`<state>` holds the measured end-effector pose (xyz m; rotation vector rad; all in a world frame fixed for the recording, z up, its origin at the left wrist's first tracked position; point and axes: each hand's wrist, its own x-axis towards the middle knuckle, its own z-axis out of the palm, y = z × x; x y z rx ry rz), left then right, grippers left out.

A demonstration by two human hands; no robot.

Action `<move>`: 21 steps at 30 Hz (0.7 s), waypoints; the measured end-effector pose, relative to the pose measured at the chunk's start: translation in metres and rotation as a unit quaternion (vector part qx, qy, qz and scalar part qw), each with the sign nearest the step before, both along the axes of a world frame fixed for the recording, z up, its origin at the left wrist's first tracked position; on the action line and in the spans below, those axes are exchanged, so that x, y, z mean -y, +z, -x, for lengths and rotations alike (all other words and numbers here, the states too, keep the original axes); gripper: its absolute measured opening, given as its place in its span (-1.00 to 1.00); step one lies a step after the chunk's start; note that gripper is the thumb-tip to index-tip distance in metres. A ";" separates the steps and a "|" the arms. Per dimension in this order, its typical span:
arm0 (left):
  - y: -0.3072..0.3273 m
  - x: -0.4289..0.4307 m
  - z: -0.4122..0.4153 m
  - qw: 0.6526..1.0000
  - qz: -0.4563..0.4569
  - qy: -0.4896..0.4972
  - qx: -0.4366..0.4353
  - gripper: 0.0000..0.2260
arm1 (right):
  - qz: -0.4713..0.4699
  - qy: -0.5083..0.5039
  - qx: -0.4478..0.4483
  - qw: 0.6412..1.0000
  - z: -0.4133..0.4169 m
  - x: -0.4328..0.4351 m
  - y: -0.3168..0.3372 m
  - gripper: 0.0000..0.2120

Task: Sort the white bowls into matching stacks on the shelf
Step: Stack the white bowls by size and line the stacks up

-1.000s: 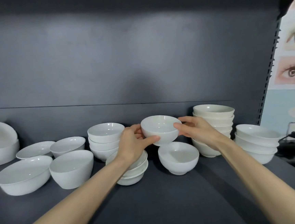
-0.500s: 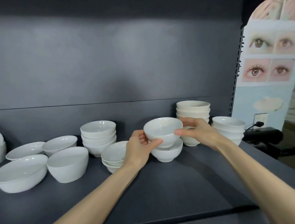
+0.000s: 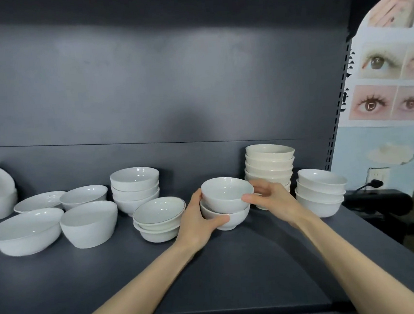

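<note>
A small white bowl [image 3: 225,192] is sitting nested in a footed bowl [image 3: 231,221] of the same shape, and the pair is standing on the dark shelf [image 3: 210,269]. The left hand [image 3: 196,220] is clasping the pair from its left side, its thumb curling across the front of the footed bowl and its fingers reaching round behind. The right hand [image 3: 273,199] is touching the upper bowl's right wall with its thumb tip while its fingers are spreading behind. Whether they are gripping or only resting there cannot be told. Just left of the left hand, a short stack of dark-rimmed shallow bowls [image 3: 159,211] is standing, with a three-bowl stack [image 3: 135,185] behind it. Directly behind the right hand, a taller cream stack [image 3: 270,161] is rising, and just right of that hand another white stack [image 3: 321,189] is sitting. Well away to the left of the grip, two oval bowls [image 3: 90,224] are lying side by side, with a shallow dish [image 3: 39,201] and a round bowl [image 3: 84,196] behind them.
</note>
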<state>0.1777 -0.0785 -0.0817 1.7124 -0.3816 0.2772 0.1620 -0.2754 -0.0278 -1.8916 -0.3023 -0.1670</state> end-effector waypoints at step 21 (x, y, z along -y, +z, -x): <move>-0.020 0.011 0.001 0.998 0.057 0.008 -0.021 -0.27 | -0.005 0.019 -0.012 1.000 -0.012 0.003 -0.013 -0.87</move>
